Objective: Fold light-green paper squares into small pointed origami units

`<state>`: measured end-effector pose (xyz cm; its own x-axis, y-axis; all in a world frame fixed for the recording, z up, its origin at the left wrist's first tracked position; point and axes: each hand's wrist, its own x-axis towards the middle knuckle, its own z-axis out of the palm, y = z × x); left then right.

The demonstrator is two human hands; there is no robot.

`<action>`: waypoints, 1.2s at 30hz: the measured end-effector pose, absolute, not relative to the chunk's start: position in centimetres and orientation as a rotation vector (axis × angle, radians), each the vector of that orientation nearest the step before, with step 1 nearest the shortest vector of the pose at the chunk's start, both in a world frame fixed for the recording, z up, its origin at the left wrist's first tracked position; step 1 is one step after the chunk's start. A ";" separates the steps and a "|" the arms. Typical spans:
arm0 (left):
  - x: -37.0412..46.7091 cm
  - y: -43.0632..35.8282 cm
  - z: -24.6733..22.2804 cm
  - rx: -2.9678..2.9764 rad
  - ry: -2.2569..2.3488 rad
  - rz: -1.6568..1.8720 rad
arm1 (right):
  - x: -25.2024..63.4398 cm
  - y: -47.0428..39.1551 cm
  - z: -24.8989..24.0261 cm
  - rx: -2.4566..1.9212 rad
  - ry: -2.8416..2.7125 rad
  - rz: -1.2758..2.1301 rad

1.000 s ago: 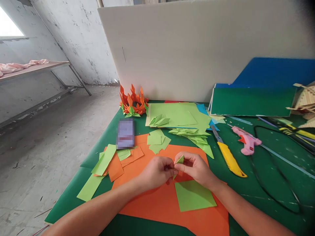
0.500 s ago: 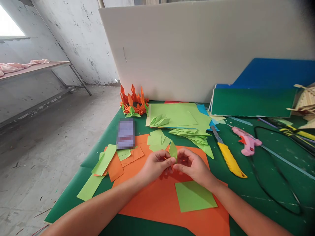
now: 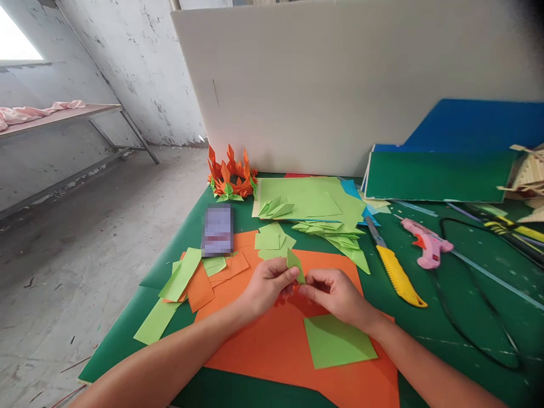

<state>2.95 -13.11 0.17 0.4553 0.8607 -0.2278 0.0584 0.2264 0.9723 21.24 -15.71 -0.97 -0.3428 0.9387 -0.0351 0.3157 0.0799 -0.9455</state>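
A small folded piece of green paper [image 3: 296, 265] stands pointed end up between my two hands, above a large orange sheet [image 3: 255, 345]. My left hand [image 3: 274, 281] pinches it from the left between thumb and fingers. From the right, my right hand [image 3: 329, 292] has its thumb and fingers closed at the paper's lower edge. Just below my right hand lies a flat green square [image 3: 340, 343]. Cut green pieces [image 3: 272, 241] lie beyond my hands, and a pile of folded green pieces [image 3: 335, 235] sits further right.
At the back left stands an orange and green paper crown [image 3: 232, 175], with a phone-like object [image 3: 217, 229], blurred, before it. Right of the paper lie a yellow utility knife [image 3: 397, 277] and a pink glue gun [image 3: 429, 243] with a black cord. A white board [image 3: 318, 85] rises behind.
The folded green paper has turned and tilted to the left between my fingers. My right fingers have drawn closer together on its lower edge. The rest has hardly moved.
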 end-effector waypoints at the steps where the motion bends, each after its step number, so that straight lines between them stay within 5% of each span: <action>1: 3.0 -13.1 0.2 1.209 0.947 0.682 | 21.3 -15.7 -0.9 -1.243 -1.736 1.276; 36: 3.1 -12.4 0.6 0.876 1.023 0.861 | 21.4 -15.9 -0.2 -1.171 -1.768 1.355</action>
